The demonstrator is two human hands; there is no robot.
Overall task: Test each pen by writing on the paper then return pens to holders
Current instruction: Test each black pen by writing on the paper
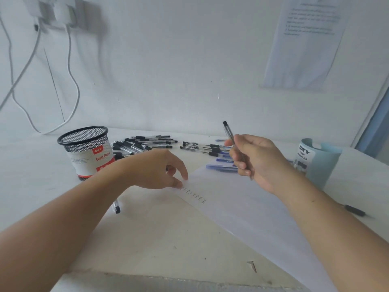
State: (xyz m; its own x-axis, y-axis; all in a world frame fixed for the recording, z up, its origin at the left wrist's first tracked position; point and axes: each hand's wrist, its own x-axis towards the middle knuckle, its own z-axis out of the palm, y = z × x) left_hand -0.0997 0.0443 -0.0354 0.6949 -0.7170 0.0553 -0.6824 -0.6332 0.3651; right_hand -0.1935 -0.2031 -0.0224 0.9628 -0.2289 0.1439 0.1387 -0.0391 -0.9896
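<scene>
My right hand [254,159] grips a clear black-capped pen [228,130] raised above the table, cap end pointing up. My left hand [162,169] presses its fingertips on the top left corner of the white paper [242,209], beside several short written marks [193,193]. A black mesh pen holder [86,152] with a red "Ball Pens" label stands at the left. A light blue desk organizer [322,163] stands at the right. Loose black pens [145,144] lie in a heap behind my left hand, and blue pens [222,167] lie near the paper's top edge.
One black pen [116,206] lies under my left forearm and a black pen cap or pen [355,210] lies right of my right arm. White cables [71,81] hang on the wall at the left. A printed sheet [305,41] is stuck to the wall.
</scene>
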